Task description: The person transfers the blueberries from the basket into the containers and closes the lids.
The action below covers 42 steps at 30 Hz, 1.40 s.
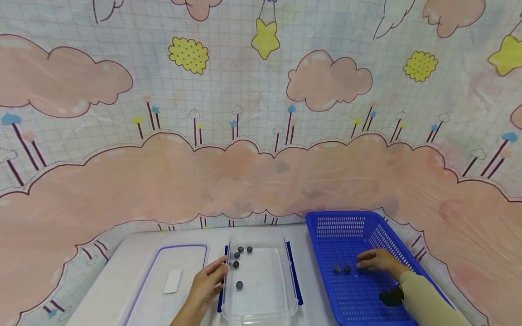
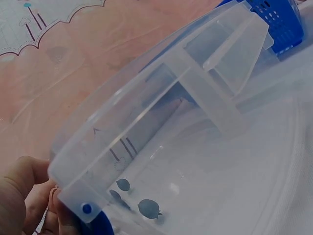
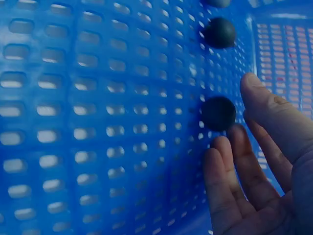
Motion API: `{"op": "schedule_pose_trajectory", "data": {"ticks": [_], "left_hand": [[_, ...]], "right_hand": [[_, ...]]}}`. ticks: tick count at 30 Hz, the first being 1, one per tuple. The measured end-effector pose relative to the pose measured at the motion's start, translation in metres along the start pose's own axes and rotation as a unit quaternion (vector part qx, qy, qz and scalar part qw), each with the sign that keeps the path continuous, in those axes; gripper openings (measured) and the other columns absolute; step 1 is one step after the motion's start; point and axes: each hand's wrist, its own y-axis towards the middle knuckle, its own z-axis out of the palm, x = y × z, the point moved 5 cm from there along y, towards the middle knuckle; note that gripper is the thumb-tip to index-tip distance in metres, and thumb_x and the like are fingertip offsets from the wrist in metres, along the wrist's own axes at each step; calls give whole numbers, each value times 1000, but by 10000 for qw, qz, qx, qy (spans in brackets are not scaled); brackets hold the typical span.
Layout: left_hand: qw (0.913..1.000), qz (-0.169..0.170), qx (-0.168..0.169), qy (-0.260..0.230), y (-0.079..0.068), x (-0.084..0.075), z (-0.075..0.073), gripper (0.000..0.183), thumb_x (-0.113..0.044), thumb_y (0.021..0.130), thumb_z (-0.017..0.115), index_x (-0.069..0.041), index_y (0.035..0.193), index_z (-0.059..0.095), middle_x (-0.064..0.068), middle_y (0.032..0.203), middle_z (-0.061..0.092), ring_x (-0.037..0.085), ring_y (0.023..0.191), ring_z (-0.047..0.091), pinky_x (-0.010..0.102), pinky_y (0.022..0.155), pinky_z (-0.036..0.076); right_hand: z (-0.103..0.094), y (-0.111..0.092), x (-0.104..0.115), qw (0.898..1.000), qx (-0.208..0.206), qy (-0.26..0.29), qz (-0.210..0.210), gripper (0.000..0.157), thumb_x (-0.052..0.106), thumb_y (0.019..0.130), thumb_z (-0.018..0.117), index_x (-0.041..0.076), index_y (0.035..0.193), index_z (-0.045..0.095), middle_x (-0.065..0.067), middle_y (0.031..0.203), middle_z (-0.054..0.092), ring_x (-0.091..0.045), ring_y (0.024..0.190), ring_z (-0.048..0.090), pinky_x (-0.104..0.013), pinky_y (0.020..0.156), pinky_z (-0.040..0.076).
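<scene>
In the head view, my left hand point(image 1: 207, 283) is at the left wall of a clear plastic box point(image 1: 271, 290) with blue side latches. The left wrist view shows its thumb and curled fingers point(image 2: 34, 171) holding the box's corner beside a latch. Several dark blueberries point(image 1: 239, 285) lie inside, mostly along the left; small crowns show on some. My right hand point(image 1: 381, 261) is low in a blue basket point(image 1: 320, 276), fingers spread and slightly bent. In the right wrist view, its fingertips are close beside one blueberry point(image 3: 218, 113), not pinching it. Another blueberry point(image 3: 220, 33) sits farther along the basket floor.
A clear lid with a purple-blue rim point(image 1: 140, 285) lies left of the box, with a white rectangle point(image 1: 173, 281) on it. A dark band point(image 1: 391, 296) is at my right wrist. White cloth covers the table point(image 1: 110, 267); a patterned curtain point(image 1: 244, 181) hangs behind.
</scene>
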Motion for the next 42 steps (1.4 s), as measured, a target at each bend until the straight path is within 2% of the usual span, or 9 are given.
{"op": "schedule_pose_trajectory", "data": {"ticks": [6,13,20,30,37,42], "left_hand": [[9998,99,132,-137,0,-1,3,45,-18,88,74,-8,131,64,-9,89,64,13,79,53,24,64,49],[9999,101,78,-77,0,0,4,44,-17,88,73,-8,130,64,-8,89,64,14,80,53,24,64,49],[10000,49,3,9,1,1,2,47,-21,87,76,-9,130,64,-5,94,64,16,84,54,26,67,49],[10000,47,-6,-35,-1,0,1,46,-20,87,76,-10,130,65,-6,94,65,15,84,55,26,68,50],[9999,92,-8,-50,-1,1,0,47,-19,87,75,-8,131,63,-6,92,64,14,82,54,25,67,50],[9999,111,-2,-76,-1,0,0,48,-19,86,76,-8,131,64,-7,91,64,14,81,54,25,66,49]], "right_hand": [[1,-6,1,9982,156,-569,-59,26,8,82,77,-7,102,71,-18,101,71,-29,94,66,-50,87,52],[3,-7,-2,9990,230,-366,-148,18,7,82,77,-6,94,72,-10,90,71,-19,81,64,-39,75,56],[4,-4,0,9983,345,-291,-363,14,2,81,75,-8,91,72,-10,87,71,-20,78,65,-40,71,58],[3,-4,3,9959,433,-389,-698,15,5,83,74,-8,91,73,-12,88,72,-19,77,65,-39,69,57],[2,-2,-3,9964,347,-415,-656,17,10,83,76,-5,92,75,-10,88,72,-17,76,63,-35,68,55],[1,-4,-2,9963,399,-243,-717,22,11,84,75,-7,96,74,-11,90,72,-18,77,63,-33,68,54]]}}
